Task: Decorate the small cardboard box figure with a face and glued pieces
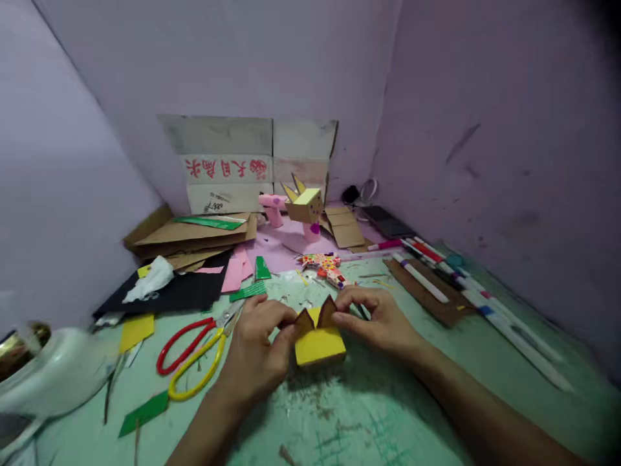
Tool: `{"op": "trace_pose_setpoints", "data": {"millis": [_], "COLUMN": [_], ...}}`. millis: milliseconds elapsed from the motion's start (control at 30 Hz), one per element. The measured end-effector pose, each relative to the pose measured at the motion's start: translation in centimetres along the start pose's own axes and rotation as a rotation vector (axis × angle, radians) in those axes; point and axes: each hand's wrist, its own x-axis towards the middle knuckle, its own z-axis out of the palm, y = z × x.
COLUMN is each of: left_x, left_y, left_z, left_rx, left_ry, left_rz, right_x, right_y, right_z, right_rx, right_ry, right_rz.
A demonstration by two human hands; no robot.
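Observation:
A small yellow box (320, 347) stands on the table in front of me, with two pointed brown cardboard pieces at its top. My left hand (264, 336) pinches the left cardboard triangle (304, 321) between thumb and finger. On the other side, my right hand (376, 318) grips the right cardboard triangle (328, 312) by its outer edge. Both pieces stand upright with their points up; whether they are fixed to the box I cannot tell. Scissors (217, 356) with one red and one yellow handle lie left of my left hand, partly behind it.
Behind the box lie a colourful patterned glue gun (323, 262) and a pink figure (313, 231) with a yellow box head. Folded cardboard (194, 234) is stacked at the back left. Markers (422, 278) line the right side. A white object (63, 372) stands at the left edge.

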Motion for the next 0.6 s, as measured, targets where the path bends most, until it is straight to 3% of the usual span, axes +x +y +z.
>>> {"op": "trace_pose_setpoints", "data": {"millis": [600], "left_x": [0.4], "left_y": [0.47], "left_z": [-0.09], "left_rx": [-0.048], "left_ry": [0.006], "left_rz": [-0.046], "right_x": [-0.2], "right_y": [0.32], "right_z": [-0.18], "right_rx": [-0.002], "right_ry": [0.007], "right_rz": [-0.031]}}
